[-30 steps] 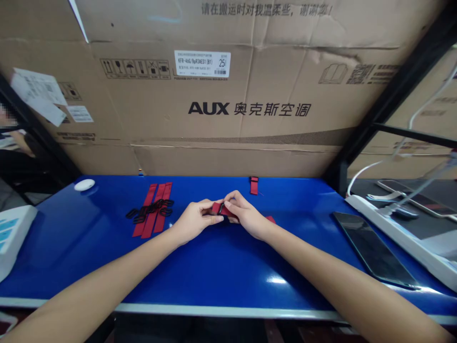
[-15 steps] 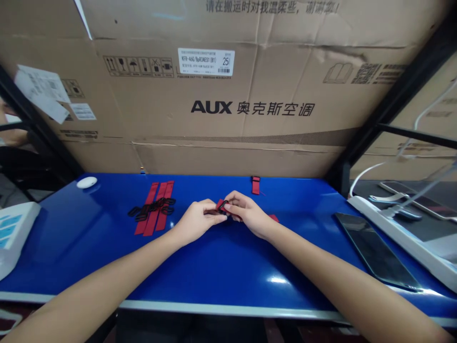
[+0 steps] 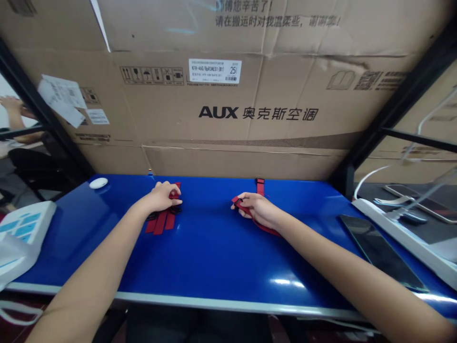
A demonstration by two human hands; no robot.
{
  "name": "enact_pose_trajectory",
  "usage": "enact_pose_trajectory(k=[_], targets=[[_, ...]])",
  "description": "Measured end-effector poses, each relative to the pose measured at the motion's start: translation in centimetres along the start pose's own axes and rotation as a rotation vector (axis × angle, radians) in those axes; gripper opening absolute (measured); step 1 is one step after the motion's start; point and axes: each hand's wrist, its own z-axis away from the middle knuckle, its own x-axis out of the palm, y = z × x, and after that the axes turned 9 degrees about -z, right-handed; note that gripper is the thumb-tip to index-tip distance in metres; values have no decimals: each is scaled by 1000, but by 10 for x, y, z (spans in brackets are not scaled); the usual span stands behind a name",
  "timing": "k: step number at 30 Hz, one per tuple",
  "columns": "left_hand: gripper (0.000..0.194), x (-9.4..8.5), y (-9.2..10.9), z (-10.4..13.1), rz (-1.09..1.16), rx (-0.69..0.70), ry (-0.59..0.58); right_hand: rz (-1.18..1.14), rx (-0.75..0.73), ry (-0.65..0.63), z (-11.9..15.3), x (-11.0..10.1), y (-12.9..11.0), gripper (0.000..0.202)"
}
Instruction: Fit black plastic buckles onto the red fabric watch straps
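On the left of the blue table, my left hand (image 3: 162,196) reaches over a pile of red webbing straps (image 3: 160,223) and black plastic buckles (image 3: 175,209). Its thumb and forefinger are apart, with nothing visibly held between them; the other fingers are partly hidden. Near the middle, my right hand (image 3: 259,208) pinches a red strap (image 3: 235,200) that has a black buckle (image 3: 238,203) at its end. The rest of that strap trails under my right wrist. Behind this hand another red strap with a black buckle (image 3: 260,181) lies at the table's back.
A large cardboard box (image 3: 228,133) stands along the back. To the right are a dark phone (image 3: 378,250) and a white power strip (image 3: 403,238) with cables. A white round object (image 3: 98,183) and a white-and-blue device (image 3: 26,228) sit at left. Another person's arm (image 3: 16,114) shows far left.
My left hand has let go of the buckle and strap at the middle and moved left to the pile. My right hand keeps the strap. The view has shifted slightly.
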Motion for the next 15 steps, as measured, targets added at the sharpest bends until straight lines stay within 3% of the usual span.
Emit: enact_pose_trajectory(k=[4,8,11,13,15], targets=[[20,14,8,-5,19,-34,-14,24,45,16,-10,4,-1,13],[15,23,14,-8,198,-39,64,246,-60,74,-16,13,6,19],[17,27,31,-7,518,-43,120,528,-259,57,-13,20,7,18],[25,27,50,-2,833,-35,79,678,-401,49,-7,23,4,17],[38,24,71,5,1167,15,18,678,-434,6,0,26,2,18]])
